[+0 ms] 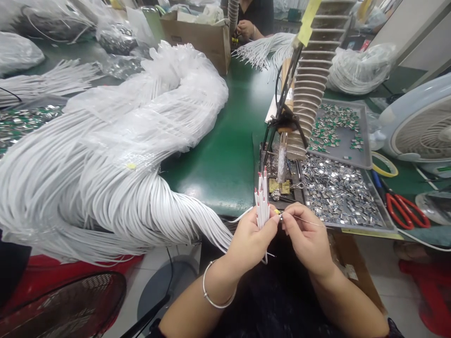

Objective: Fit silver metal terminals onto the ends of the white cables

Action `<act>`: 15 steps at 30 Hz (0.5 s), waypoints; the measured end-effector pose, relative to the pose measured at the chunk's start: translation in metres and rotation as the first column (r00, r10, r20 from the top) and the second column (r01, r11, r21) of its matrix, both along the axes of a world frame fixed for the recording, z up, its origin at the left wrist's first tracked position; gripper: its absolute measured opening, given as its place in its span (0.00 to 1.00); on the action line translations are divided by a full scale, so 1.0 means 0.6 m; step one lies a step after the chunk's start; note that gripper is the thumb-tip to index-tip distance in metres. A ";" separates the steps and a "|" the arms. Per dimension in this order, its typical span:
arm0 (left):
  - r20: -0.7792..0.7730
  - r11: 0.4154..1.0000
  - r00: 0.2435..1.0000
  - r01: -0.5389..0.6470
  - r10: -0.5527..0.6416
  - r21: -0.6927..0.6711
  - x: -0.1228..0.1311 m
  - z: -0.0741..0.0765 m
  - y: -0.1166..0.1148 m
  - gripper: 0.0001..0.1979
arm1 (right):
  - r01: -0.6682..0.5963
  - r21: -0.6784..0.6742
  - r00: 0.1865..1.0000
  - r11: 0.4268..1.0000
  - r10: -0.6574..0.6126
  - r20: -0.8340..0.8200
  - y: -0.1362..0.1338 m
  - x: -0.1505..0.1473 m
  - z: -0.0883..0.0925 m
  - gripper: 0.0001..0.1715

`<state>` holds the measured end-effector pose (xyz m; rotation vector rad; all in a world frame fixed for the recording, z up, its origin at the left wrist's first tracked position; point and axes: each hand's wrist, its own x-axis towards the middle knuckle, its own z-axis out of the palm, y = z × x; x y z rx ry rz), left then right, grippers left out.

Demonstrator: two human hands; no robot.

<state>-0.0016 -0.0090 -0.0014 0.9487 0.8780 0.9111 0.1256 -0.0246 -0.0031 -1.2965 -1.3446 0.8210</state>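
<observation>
My left hand is closed around a small bunch of white cables. Their cut ends point upward and show red wire tips. Its thumb and forefinger meet my right hand at a small shiny metal piece, with a yellow bit beside it. The right fingers are pinched there, and a thin wire runs out of them to the right. Just beyond the hands, a soldering iron hangs tip down from a black holder, over a yellow pad. Fingers partly hide the metal piece.
A large plastic-wrapped bundle of white cables covers the left side. At right are a tray of metal shells, a tray of green-ended connectors, red-handled scissors and a fan. A ribbed hose rises above the iron. Another person works opposite.
</observation>
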 end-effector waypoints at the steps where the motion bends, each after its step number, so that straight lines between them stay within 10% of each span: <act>1: 0.027 1.000 1.000 -0.001 0.001 -0.006 0.001 0.000 0.000 0.05 | 0.015 0.006 1.000 1.000 -0.015 -0.022 -0.001 -0.002 -0.003 0.08; 7: 0.095 1.000 0.995 -0.005 0.008 -0.027 0.007 0.002 -0.002 0.06 | -0.073 -0.082 0.966 0.994 0.050 -0.253 -0.002 -0.003 -0.017 0.09; 15: 0.099 0.995 0.995 -0.007 0.017 -0.103 0.006 0.008 -0.001 0.05 | -0.021 0.086 1.000 0.996 0.021 -0.001 -0.004 0.003 -0.014 0.05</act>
